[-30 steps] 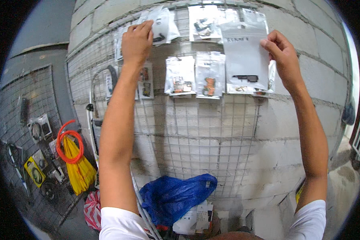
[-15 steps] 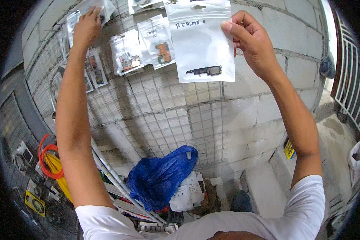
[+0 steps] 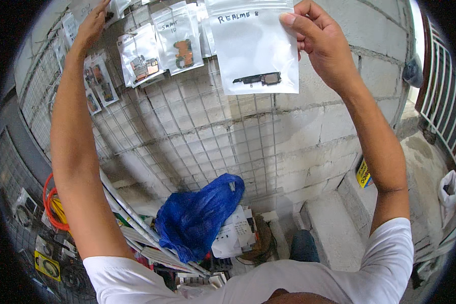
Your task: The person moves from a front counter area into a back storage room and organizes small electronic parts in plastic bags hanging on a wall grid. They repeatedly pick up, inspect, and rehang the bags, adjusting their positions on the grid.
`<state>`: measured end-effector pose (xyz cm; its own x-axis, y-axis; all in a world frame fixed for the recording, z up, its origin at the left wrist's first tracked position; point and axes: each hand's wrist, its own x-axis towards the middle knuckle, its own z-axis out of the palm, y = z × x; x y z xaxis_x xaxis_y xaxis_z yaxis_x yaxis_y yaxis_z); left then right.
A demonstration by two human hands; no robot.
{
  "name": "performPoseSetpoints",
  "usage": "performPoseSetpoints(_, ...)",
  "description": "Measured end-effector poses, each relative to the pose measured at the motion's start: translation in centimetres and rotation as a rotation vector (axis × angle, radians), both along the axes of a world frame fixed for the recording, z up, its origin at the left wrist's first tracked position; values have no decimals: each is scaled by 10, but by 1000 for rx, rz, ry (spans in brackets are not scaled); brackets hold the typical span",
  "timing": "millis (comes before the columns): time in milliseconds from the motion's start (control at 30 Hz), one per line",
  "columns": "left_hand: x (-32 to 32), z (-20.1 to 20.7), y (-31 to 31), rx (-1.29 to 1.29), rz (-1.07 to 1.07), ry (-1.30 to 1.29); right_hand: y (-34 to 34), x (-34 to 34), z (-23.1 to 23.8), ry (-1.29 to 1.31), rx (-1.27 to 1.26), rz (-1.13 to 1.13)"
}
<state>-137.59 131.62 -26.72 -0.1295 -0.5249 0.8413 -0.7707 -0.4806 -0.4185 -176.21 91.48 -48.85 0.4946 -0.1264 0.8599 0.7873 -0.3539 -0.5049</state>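
My right hand (image 3: 323, 43) pinches the right edge of a white zip bag (image 3: 256, 53) between thumb and fingers, near its top. A small black phone part, like a loudspeaker module, shows through the lower part of that bag. High at the left, my left hand (image 3: 92, 26) is closed on another zip bag (image 3: 82, 9), its fingertips near the picture's upper rim. Between my hands, a bag with an orange-and-dark part (image 3: 183, 53) and a bag with small circuit parts (image 3: 143, 66) hang side by side.
A wire grid (image 3: 187, 131) stands against the block wall (image 3: 309, 121). Narrower bags (image 3: 102, 83) hang below my left forearm. Underneath lie a blue plastic bag (image 3: 195, 218), white cards (image 3: 233, 233) and pale poles (image 3: 131, 218). Orange tubing (image 3: 49, 202) hangs left; a barred gate (image 3: 441, 86) stands right.
My left hand has moved up and left, with its bag now tilted at the upper rim. The view has shifted, so the hanging bags appear farther left and higher. My right hand keeps its bag.
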Motion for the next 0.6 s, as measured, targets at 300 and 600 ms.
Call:
performPoseSetpoints(300,-78,-17,-48,-418,332,-67,-6,3,0,14,24,44)
performPoseSetpoints(600,-58,4,-48,-90,544,-364,-6,3,-3,29,45,9)
